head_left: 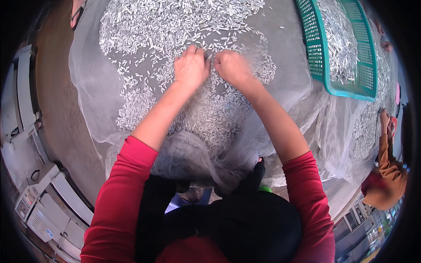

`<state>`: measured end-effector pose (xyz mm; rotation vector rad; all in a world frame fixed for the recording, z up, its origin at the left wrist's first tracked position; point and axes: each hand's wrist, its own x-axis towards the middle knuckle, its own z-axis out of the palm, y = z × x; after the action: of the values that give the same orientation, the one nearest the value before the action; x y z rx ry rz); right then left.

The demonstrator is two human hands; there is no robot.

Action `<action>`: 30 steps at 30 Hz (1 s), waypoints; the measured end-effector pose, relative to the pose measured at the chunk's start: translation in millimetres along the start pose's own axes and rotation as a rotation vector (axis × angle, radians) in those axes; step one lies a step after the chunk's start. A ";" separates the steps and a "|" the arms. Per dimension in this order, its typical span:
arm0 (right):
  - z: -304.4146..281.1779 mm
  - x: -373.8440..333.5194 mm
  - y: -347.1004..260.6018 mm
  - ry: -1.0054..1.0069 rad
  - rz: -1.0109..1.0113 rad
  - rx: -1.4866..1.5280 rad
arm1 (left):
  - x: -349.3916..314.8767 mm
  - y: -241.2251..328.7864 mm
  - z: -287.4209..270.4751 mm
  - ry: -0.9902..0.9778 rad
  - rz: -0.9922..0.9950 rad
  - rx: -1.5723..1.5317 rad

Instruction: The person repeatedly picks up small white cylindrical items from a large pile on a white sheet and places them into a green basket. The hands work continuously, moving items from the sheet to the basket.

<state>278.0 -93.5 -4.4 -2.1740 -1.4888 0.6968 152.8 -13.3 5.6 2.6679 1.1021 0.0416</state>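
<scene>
Small, silvery-white, rod-like pieces (175,26) lie in a broad heap on a grey surface, over pale see-through netting (94,83). My left hand (189,69) rests among the scattered ones at the heap's near side, its fingers bent down and close together. Just to its right, my right hand (233,68) is closed, thumb against fingers, and slightly blurred along its outer edge. Both sets of fingertips are turned down, so whatever they pinch is hidden. Between my forearms and nearer to me lies another pile of the same pieces (215,118).
A green plastic basket (346,94) holding more pieces stands at the far right. Beyond it, a person in a brown sleeve (385,160) works at another spread of pieces (366,127). Pale machines or cabinets (44,210) line the left. A sandalled foot (76,13) shows at the upper left.
</scene>
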 end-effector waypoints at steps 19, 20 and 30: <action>-233.5 -105.5 164.6 0.517 0.522 0.290 | 58.7 26.5 -35.9 -0.469 -0.108 0.015; -233.0 -115.6 168.3 0.599 0.503 0.317 | 63.5 32.9 -41.8 -0.461 -0.106 -0.035; -244.0 -147.9 134.2 1.229 0.204 0.371 | 172.5 244.5 -98.1 0.058 0.793 -0.818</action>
<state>480.4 -291.6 134.2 -1.8213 -0.4446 -0.3167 432.6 -37.6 147.9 2.1406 -0.0682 0.5738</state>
